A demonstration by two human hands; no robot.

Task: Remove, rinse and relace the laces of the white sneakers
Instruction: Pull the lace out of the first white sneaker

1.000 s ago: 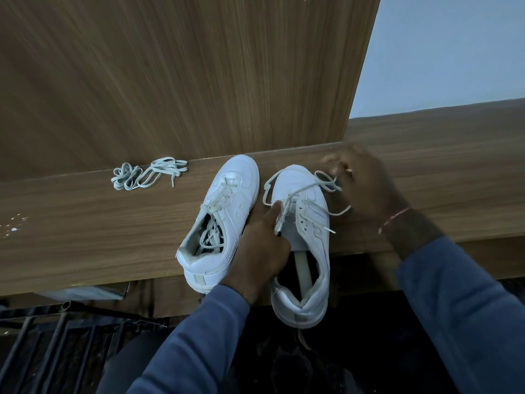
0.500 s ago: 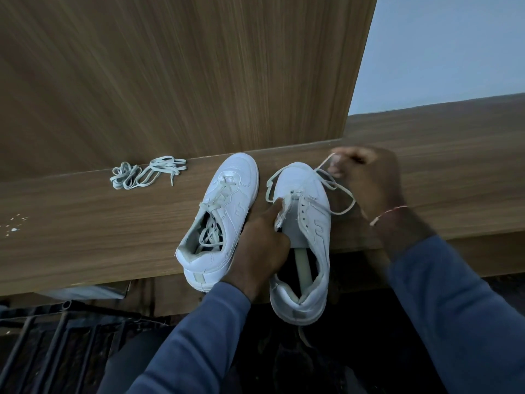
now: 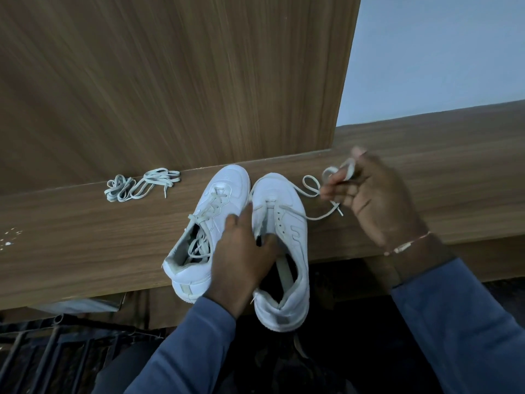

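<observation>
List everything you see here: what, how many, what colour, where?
laced white sneaker: one, white, on the ledge, left of the pair
part-unlaced white sneaker: one, white, beside it, heel past the ledge's edge
flat white lace: one, white, runs from the part-unlaced sneaker to the right hand
loose bundle of white laces: one, white, on the ledge, far left
brown wooden ledge: one, brown, under the sneakers
brown wooden panel: one, brown, behind it
pale wall: one, blue-grey, top right
dark metal rack: one, black, bottom left
thin pale bracelet: one, pale, right wrist
blue sleeves: two, blue, both arms
left hand: one, grips the part-unlaced sneaker
right hand: one, pinches the lace
</observation>
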